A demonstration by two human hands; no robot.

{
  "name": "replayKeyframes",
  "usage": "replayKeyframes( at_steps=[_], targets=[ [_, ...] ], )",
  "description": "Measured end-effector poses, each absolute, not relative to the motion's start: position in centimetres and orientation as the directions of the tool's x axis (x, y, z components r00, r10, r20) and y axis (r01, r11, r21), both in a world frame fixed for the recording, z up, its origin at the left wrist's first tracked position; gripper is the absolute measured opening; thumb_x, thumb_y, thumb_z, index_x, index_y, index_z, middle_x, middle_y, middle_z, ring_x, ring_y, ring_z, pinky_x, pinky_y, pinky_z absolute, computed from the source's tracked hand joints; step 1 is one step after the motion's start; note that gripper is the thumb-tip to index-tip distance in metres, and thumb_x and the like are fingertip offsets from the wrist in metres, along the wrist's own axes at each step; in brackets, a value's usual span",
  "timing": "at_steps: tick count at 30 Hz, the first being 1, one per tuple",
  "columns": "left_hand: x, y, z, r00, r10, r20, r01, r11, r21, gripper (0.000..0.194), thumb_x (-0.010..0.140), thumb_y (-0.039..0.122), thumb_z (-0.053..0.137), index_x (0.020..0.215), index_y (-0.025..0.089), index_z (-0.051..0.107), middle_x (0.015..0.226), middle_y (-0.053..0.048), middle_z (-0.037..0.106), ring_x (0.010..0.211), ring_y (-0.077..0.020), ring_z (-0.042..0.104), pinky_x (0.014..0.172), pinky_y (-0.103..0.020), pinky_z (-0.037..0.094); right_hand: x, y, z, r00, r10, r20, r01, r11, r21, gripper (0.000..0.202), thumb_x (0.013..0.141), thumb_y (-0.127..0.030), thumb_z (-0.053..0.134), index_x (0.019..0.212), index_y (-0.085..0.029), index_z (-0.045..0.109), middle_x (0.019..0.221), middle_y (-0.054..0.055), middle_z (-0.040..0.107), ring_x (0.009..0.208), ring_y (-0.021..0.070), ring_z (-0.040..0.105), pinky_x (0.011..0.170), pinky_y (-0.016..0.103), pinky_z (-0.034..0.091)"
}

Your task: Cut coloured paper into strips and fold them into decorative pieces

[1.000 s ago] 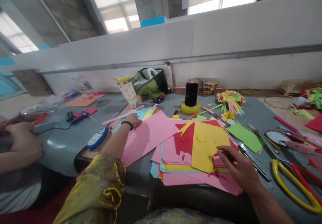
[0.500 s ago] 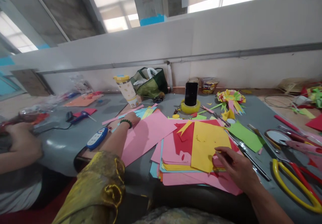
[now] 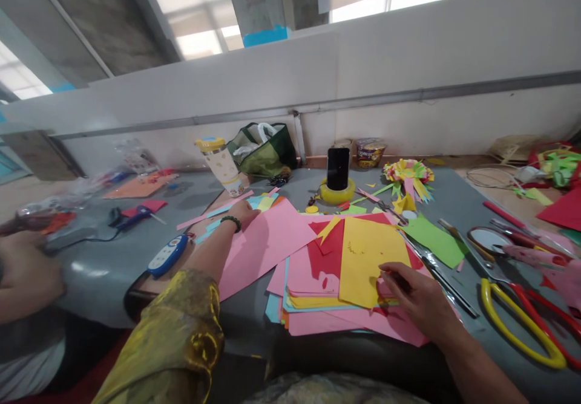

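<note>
My right hand (image 3: 415, 292) is closed in a pinch at the lower right edge of a yellow paper sheet (image 3: 363, 259). The sheet lies over red paper (image 3: 329, 253) and a stack of pink, yellow and blue sheets, topped on the left by a pink sheet (image 3: 304, 277). Farther left, my left hand (image 3: 245, 211), with a dark green bead bracelet (image 3: 233, 219) at the wrist, reaches to the upper left edge of a large pink sheet (image 3: 267, 234). Coloured paper strips (image 3: 267, 201) lie by its fingertips, which are mostly hidden. A small yellow notched strip (image 3: 329, 230) rests on the red paper.
Scissors with yellow and red handles (image 3: 521, 331) lie at right, near green paper (image 3: 436, 241). A phone (image 3: 338, 168) stands in a tape roll (image 3: 336, 192). A tumbler (image 3: 222, 168), a green bag (image 3: 265, 150) and a blue-white remote (image 3: 167, 256) are at left, beside another person's arm (image 3: 27, 271).
The view has shifted slightly, so everything sits a little farther left. Both hands keep nearly the same places on the papers.
</note>
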State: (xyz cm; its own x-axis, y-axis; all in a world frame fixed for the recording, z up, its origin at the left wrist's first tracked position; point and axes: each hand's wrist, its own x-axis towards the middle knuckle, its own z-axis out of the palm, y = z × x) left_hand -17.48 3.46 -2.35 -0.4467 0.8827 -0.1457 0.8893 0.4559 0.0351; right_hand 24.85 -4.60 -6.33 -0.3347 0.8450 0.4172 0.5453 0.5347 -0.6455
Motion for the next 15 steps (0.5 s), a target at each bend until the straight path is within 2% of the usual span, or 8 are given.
replayKeyframes(
  at_steps=[5,10,12,15],
  targets=[
    [-16.5,4.1,-2.3,-0.424,0.888,-0.177,0.9,0.436,0.031,0.024,0.074,0.038,0.055,0.067,0.02,0.07,0.083,-0.008,0.074,0.086,-0.0242,0.068,0.063,-0.025,0.046,24.8,-4.6,-6.5,-0.334,0.857,0.392,0.535,0.515,-0.67,0.021,0.082,-0.034,0.049,0.085,-0.023,0.066,0.076,0.006,0.076,0.057,0.018,0.068,0.051,0.026,0.053],
    [-15.9,4.8,-2.1,-0.394,0.896,-0.206,0.916,0.401,-0.008,0.018,0.071,0.026,0.055,0.061,0.019,0.069,0.072,-0.009,0.072,0.083,-0.0269,0.068,0.065,-0.027,0.048,24.7,-4.9,-6.3,-0.359,0.846,0.393,0.54,0.532,-0.652,0.022,0.085,-0.03,0.046,0.086,-0.021,0.065,0.073,0.005,0.074,0.059,0.0164,0.067,0.054,0.025,0.053],
    [-15.9,5.0,-2.0,-0.385,0.901,-0.201,0.921,0.389,-0.022,0.017,0.073,0.022,0.056,0.063,0.018,0.069,0.074,-0.009,0.072,0.086,-0.0278,0.068,0.068,-0.028,0.049,24.6,-4.9,-6.2,-0.371,0.837,0.402,0.54,0.547,-0.64,0.023,0.086,-0.029,0.044,0.086,-0.02,0.065,0.074,0.006,0.073,0.061,0.0162,0.067,0.056,0.025,0.052],
    [-16.3,5.3,-2.2,-0.386,0.905,-0.177,0.922,0.384,-0.044,0.02,0.082,0.024,0.056,0.073,0.013,0.07,0.084,-0.012,0.071,0.093,-0.0304,0.066,0.075,-0.032,0.051,24.6,-4.9,-6.1,-0.378,0.83,0.411,0.548,0.558,-0.623,0.022,0.086,-0.026,0.044,0.087,-0.02,0.065,0.075,0.006,0.073,0.063,0.0162,0.068,0.058,0.025,0.052]
  ],
)
